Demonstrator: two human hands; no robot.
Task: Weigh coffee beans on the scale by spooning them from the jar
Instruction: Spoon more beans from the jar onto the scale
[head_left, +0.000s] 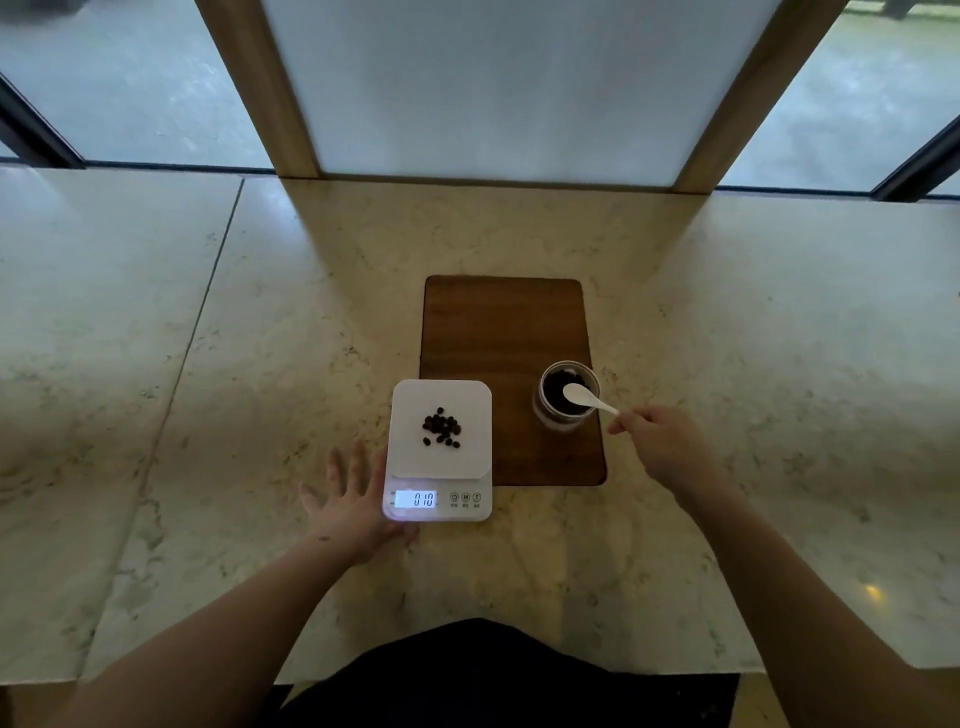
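Observation:
A white digital scale (410, 457) sits at the table's centre with a small pile of coffee beans (441, 427) on its platform; its lit display reads 010. To its right stands an open glass jar (567, 396) of dark beans. A white spoon (586, 397) has its bowl over the jar's mouth, and my right hand (660, 441) pinches the end of its handle. My left hand (349, 501) lies flat on the table, fingers spread, touching the scale's left side.
A dark wooden board (498, 332) lies under the jar and behind the scale. The marble tabletop (208, 415) stretches wide on both sides. A frosted panel with wooden posts (498, 88) rises at the table's far edge.

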